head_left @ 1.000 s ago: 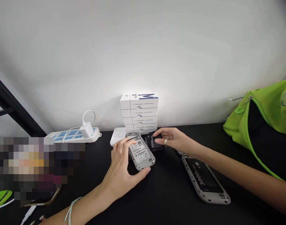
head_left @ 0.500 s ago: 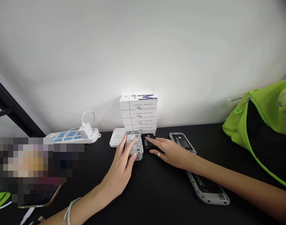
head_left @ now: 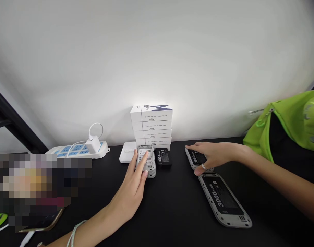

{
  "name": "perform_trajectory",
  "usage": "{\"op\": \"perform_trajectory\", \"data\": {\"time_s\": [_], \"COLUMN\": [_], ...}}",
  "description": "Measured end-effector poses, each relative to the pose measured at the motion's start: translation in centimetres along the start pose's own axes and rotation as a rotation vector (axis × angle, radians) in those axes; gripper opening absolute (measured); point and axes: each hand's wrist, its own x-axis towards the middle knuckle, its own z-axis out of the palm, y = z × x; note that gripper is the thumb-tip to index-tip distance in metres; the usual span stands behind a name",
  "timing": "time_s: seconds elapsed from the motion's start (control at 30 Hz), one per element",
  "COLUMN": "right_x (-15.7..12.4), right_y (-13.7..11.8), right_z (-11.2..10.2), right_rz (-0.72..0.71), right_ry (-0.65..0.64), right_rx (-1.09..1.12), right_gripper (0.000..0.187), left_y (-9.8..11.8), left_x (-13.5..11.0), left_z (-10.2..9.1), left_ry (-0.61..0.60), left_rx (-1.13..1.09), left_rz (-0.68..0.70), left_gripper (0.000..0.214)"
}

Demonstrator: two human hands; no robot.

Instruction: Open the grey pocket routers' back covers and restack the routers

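Note:
My left hand (head_left: pixel 132 185) lies with fingers stretched and apart on a small stack of grey open-backed devices (head_left: pixel 149 161); the top one shows a printed label. To their right lies a pile of black batteries (head_left: pixel 164 157) marked 3000mAh. My right hand (head_left: pixel 210 156) reaches over a far grey device with a battery in it (head_left: pixel 197 157), thumb at its near edge and fingers at its far-left edge, covering its right part. Nearer to me, a second grey device with a battery marked 3000mAh (head_left: pixel 225 199) lies on the black table.
White boxes (head_left: pixel 157 125) stand stacked against the wall, with a white square device (head_left: pixel 127 152) to their left. A power strip (head_left: pixel 78 149) holds a white charger (head_left: pixel 93 144). A phone (head_left: pixel 44 221) lies at left, partly blurred out. A green bag (head_left: pixel 288 116) sits at right.
My right hand has left the black batteries and moved right onto the far grey device. My left hand has stayed on the stack.

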Motion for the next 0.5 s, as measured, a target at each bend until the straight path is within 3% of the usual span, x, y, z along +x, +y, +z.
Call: {"op": "perform_trajectory", "data": {"time_s": [0.1,0.23,0.33,0.47,0.5], "right_x": [0.7,-0.3,-2.8,-6.0,-6.3], "right_y": [-0.4,-2.5,-5.3,-9.4,-10.1], "right_z": [0.3,0.2,0.6,3.2,4.1], "right_rz": [-0.02,-0.07,-0.2,-0.467,-0.486], "right_ry": [0.059,0.181,0.306,0.35,0.369], "right_rx": [-0.02,-0.059,-0.134,-0.186,-0.186], "right_gripper": [0.118,0.099,0.082,0.07,0.065], "left_y": [0.1,1.2,2.1,2.1,1.8], "left_x": [-0.1,-0.9,-2.0,-3.1,-3.2], "left_z": [0.0,-0.4,-0.4,0.8,1.3], "left_ry": [0.058,0.182,0.043,-0.081,-0.115], "left_rx": [0.113,0.3,0.275,0.177,0.126], "left_rz": [0.093,0.414,0.595,0.454,0.455], "left_gripper": [0.051,0.051,0.045,0.101,0.106]}}
